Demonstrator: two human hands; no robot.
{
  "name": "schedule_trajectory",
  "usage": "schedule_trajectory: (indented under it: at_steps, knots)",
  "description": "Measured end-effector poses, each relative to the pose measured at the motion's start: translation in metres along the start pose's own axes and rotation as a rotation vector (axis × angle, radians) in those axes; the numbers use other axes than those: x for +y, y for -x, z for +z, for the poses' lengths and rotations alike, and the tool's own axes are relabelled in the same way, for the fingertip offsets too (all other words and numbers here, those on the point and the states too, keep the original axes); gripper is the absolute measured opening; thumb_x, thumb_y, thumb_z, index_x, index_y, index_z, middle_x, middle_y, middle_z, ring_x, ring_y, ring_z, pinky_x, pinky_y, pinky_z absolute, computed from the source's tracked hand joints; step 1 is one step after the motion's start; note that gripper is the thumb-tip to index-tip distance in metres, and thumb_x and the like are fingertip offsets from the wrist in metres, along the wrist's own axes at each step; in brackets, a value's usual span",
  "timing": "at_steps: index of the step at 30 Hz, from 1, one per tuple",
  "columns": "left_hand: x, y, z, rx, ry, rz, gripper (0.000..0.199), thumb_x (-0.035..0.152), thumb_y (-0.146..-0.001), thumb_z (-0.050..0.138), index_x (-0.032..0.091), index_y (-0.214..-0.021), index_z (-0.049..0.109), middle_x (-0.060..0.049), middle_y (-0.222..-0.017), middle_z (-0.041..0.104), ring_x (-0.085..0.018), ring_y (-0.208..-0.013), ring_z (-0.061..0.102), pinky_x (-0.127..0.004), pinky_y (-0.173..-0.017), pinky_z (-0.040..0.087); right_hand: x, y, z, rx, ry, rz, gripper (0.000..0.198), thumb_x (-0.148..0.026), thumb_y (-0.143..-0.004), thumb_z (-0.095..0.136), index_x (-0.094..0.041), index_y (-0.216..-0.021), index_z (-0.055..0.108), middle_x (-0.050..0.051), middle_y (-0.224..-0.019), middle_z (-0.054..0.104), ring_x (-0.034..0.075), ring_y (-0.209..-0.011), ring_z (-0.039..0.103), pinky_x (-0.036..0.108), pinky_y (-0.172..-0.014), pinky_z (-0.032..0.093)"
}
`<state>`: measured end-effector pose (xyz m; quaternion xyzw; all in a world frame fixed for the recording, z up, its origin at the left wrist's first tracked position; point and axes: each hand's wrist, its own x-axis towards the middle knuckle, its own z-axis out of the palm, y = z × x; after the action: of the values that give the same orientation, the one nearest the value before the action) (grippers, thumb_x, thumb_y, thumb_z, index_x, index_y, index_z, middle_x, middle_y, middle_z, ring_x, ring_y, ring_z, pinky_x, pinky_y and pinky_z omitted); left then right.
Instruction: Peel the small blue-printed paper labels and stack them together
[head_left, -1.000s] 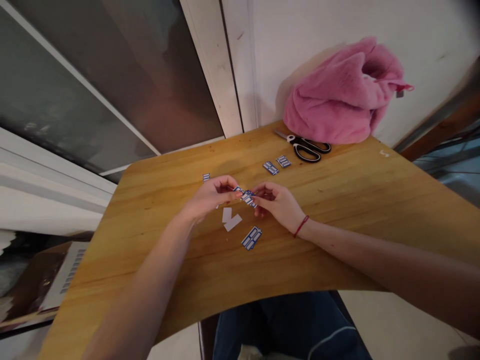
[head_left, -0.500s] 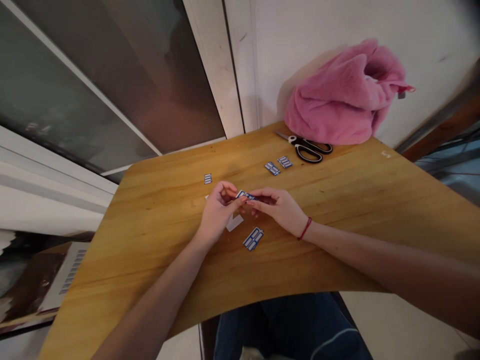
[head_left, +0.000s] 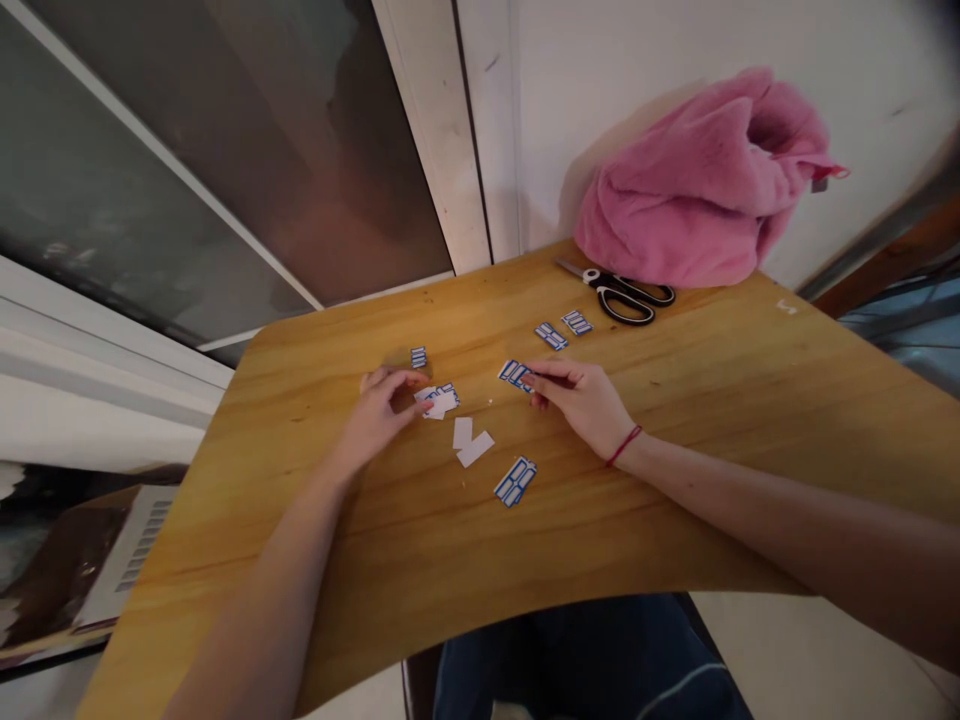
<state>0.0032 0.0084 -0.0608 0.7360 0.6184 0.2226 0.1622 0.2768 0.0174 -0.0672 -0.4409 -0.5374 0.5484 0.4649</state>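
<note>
My right hand [head_left: 587, 400] pinches a small blue-bordered label sheet [head_left: 514, 372] between thumb and fingers, just above the table. Over to the left, my left hand [head_left: 382, 415] has its thumb and fingers apart at a small pile of white and blue-bordered paper pieces [head_left: 441, 400]; its thumb tip overlaps the pile, and I cannot tell whether it presses on it. Two plain white paper slips [head_left: 474, 448] lie between the hands. Nearer to me is an overlapping stack of blue-bordered labels [head_left: 515, 482]. Behind the left hand sits another small striped label piece [head_left: 418, 357].
Two more label pieces [head_left: 552, 335] lie toward the back of the wooden table [head_left: 360, 560]. Black-handled scissors [head_left: 626, 298] rest beside a pink plush bag [head_left: 697, 190] against the wall. A glass panel [head_left: 300, 130] stands along the back left.
The hands have parted. My left hand has let go of the label sheet and moved left to the pile, while my right hand keeps the sheet and has shifted slightly right.
</note>
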Motion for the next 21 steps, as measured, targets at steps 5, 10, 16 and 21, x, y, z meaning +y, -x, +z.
schedule_trajectory:
  at_steps: [5,10,16,21]
  knots:
    - [0.011,0.002,0.003,-0.095,0.041,0.014,0.01,0.028,-0.083,0.058,0.02,-0.087,0.062,-0.004,-0.09,0.054,-0.02,-0.09,0.047,-0.032,-0.078,0.039,0.0,0.0,0.0,-0.02,0.063,0.009,0.024,-0.031,-0.073,0.065,-0.014,-0.09,0.07,-0.001,-0.058,0.058,0.008,-0.051,0.049,0.025,-0.054,0.045]
    - [0.013,0.002,0.002,-0.101,0.118,0.01,0.019,0.028,-0.085,0.053,0.021,-0.102,0.057,-0.004,-0.094,0.053,-0.018,-0.09,0.049,-0.031,-0.078,0.04,0.001,-0.001,0.0,-0.05,0.073,0.009,0.025,-0.031,-0.073,0.065,-0.014,-0.092,0.07,-0.001,-0.059,0.059,0.008,-0.051,0.05,0.024,-0.054,0.044]
    - [0.009,0.001,0.004,-0.174,0.069,0.062,0.011,0.026,-0.085,0.053,0.022,-0.093,0.058,-0.003,-0.092,0.051,-0.019,-0.093,0.047,-0.033,-0.083,0.04,-0.002,-0.001,0.001,-0.052,0.085,0.038,0.024,-0.028,-0.074,0.064,-0.013,-0.093,0.07,-0.002,-0.059,0.058,0.008,-0.052,0.049,0.024,-0.054,0.044]
    - [0.007,0.002,0.004,-0.183,0.112,0.063,0.016,0.024,-0.084,0.053,0.022,-0.099,0.056,-0.004,-0.094,0.049,-0.019,-0.094,0.047,-0.034,-0.084,0.041,-0.003,0.0,0.003,-0.059,0.083,0.04,0.021,-0.026,-0.074,0.064,-0.014,-0.091,0.07,-0.002,-0.06,0.058,0.008,-0.052,0.049,0.023,-0.053,0.043]
